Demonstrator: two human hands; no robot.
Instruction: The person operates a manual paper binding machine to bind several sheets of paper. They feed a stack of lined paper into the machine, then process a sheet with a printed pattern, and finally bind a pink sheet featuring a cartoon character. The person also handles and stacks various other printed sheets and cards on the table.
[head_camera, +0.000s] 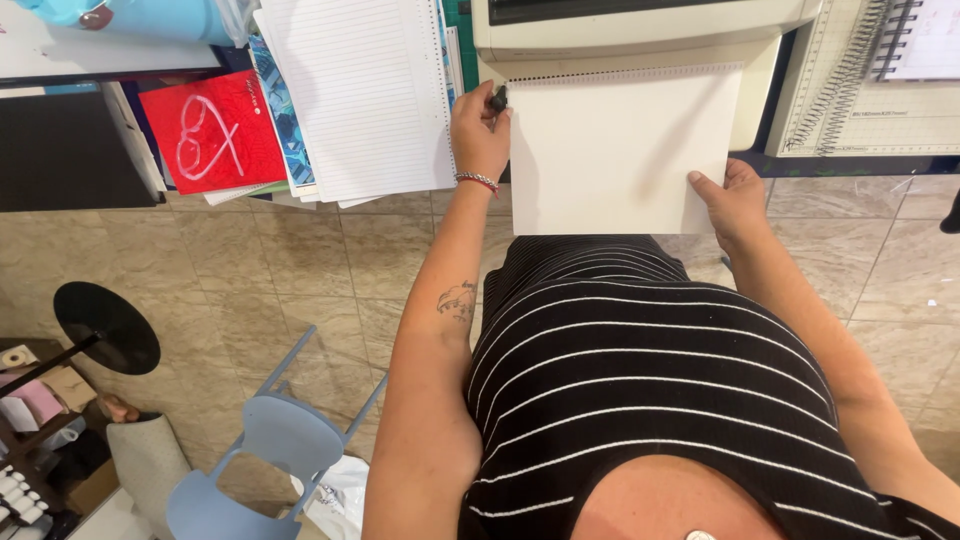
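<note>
While left hand (480, 135) grips lever (497, 98), right hand (733, 200) steadies sheet (615, 155) (between both)

Red square card or cover (213, 132): upper left, on the desk edge, tilted; white looped heart-like drawing and a small white mark at its upper right corner.

Blue patterned printed cover (276, 95): just right of the red one, mostly hidden under a lined sheet.

Small brown cardboard boxes (66, 386): far lower left, on a low shelf.

White plastic bag (338, 497): on the floor, bottom centre-left.

No screens visible.
</note>
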